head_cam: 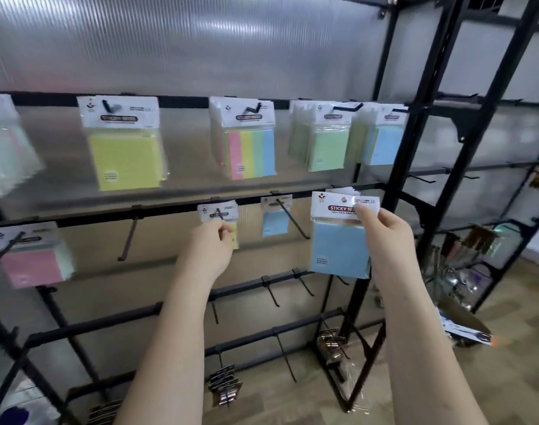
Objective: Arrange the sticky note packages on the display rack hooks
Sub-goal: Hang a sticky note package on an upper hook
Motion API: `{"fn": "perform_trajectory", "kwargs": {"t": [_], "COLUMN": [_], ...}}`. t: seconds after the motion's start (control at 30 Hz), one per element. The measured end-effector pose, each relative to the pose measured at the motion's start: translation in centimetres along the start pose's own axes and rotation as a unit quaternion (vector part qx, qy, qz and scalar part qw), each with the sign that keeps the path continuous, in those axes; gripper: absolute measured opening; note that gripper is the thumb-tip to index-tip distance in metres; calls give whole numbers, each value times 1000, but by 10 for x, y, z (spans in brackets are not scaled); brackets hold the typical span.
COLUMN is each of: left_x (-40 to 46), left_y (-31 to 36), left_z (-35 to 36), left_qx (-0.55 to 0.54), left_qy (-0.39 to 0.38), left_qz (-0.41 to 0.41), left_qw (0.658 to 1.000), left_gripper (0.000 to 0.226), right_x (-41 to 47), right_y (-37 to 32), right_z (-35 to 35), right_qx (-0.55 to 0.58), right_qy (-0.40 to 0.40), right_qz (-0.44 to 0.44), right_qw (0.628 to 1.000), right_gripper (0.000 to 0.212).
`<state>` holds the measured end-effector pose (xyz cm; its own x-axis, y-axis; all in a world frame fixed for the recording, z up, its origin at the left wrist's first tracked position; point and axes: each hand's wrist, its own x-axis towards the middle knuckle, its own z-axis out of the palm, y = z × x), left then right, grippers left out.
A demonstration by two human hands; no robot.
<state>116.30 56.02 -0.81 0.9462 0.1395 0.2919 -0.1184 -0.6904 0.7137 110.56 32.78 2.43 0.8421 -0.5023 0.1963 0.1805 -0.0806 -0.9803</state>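
Left hand pinches the yellow pack on its mid-row hook, likely seating it, while right hand at 3 o'clock pinches the blue pack by its header, off-hook, staged for next hanging.

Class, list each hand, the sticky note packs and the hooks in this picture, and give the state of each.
Left hand: pinches yellow pack.
Yellow pack: hanging on hook.
Right hand: grips blue pack.
Blue pack: held off the rack.
Small blue pack: hanging.
Bare hook: empty.
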Motion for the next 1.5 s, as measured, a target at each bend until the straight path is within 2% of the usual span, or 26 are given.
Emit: {"fn": "perform_trajectory", "kwargs": {"t": [0.1, 0.33, 0.47, 0.7, 0.83, 1.03, 1.17, 1.3, 1.5], "left_x": [-2, 9, 23, 71, 99, 129, 140, 141, 129], "left_y": [21, 66, 79, 109, 125, 131, 133, 132, 126], "left_z": [19, 61, 83, 120, 139, 158, 168, 174, 178], "left_qx": [5, 31, 36, 27, 28, 91, 68, 90, 59], "left_qy": [-5, -23, -29, -56, -72, -99, -124, -98, -65], "left_qz": [2, 32, 30, 50, 74, 20, -9, -30, -6], "left_qw": [1000, 999, 998, 997, 994, 991, 990, 991, 996], "left_gripper": [24, 27, 27, 22, 22, 27, 24, 16, 19], "right_x": [9, 35, 60, 128, 175, 226, 246, 259, 271], "right_y": [-1, 2, -1, -16, -34, -42, -44, -37, -32], "right_z": [-29, -83, -98, -89, -74, -63, -60, -61, -60], "right_qx": [-5, -29, -31, -9, 28, 76, 79, 72, 75], "right_qy": [3, 45, 59, 64, 69, 99, 105, 91, 39], "right_qz": [2, -26, -35, -74, -123, -165, -166, -174, -176], "right_qw": [1000, 998, 997, 995, 990, 978, 977, 978, 981], "right_gripper": [24, 30, 22, 23, 32, 27, 26, 37, 34]}}
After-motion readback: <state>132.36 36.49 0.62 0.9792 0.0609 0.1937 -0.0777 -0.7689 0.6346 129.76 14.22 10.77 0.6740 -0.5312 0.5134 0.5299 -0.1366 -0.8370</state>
